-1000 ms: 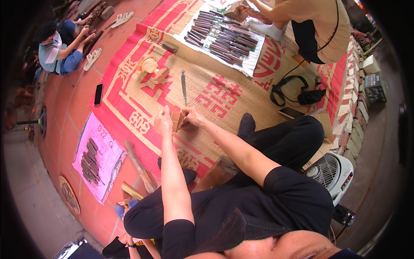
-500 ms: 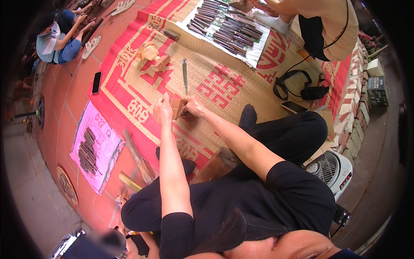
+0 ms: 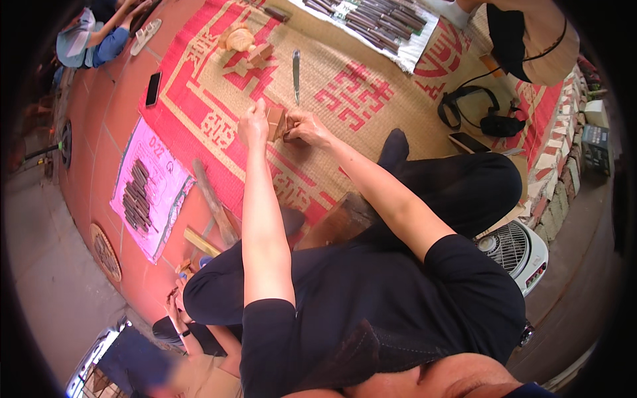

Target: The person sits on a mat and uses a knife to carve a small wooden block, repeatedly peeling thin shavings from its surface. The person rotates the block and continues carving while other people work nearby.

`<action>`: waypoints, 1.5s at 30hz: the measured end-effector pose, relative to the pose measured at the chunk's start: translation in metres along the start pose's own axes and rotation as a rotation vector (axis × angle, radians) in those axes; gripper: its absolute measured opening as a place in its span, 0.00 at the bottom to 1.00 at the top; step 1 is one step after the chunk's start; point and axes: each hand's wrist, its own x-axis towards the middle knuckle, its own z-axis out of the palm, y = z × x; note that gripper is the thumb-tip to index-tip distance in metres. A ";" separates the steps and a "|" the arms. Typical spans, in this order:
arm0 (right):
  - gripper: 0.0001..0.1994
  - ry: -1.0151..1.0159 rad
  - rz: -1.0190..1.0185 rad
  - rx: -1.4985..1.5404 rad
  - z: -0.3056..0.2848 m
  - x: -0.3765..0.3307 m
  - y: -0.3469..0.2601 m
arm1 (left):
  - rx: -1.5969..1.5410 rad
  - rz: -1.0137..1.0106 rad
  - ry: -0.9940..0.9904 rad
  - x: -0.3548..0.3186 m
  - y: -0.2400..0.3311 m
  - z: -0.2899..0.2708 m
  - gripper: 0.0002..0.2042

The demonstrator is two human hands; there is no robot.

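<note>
Out over the mat, both my hands are closed around a small brown wooden block. My left hand (image 3: 253,125) grips the left side of the block (image 3: 276,122). From the right, my right hand (image 3: 306,129) has bent fingers pressed against its reddish-brown side; whether they also hold something small is hidden. Just beyond the hands, a knife-like metal tool (image 3: 296,76) lies on the mat, apart from my fingers. Farther off to the left are a pale, rounded carved piece (image 3: 237,38) and a brown block (image 3: 260,54).
The red-and-straw mat (image 3: 318,63) bears a phone (image 3: 153,89) and a black pouch (image 3: 502,126). Dark sticks (image 3: 378,23) lie on a white cloth, others on a pink sheet (image 3: 162,199). A wooden mallet-like stick (image 3: 215,205) is near my left knee. A fan (image 3: 511,249) stands right; other people sit around.
The whole view has shifted, so the mat and its things appear higher in the picture. My hands keep their hold on the block. More of the person at lower left shows.
</note>
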 end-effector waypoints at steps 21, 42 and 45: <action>0.06 0.190 0.204 -0.057 -0.007 0.043 0.016 | -0.131 -0.020 -0.047 0.001 0.002 -0.008 0.27; 0.09 -0.043 0.109 0.165 0.005 0.006 -0.009 | -0.152 0.025 -0.030 -0.006 -0.004 -0.008 0.26; 0.09 0.022 0.183 0.127 0.006 0.011 -0.017 | -0.148 0.034 -0.017 -0.008 -0.005 -0.010 0.26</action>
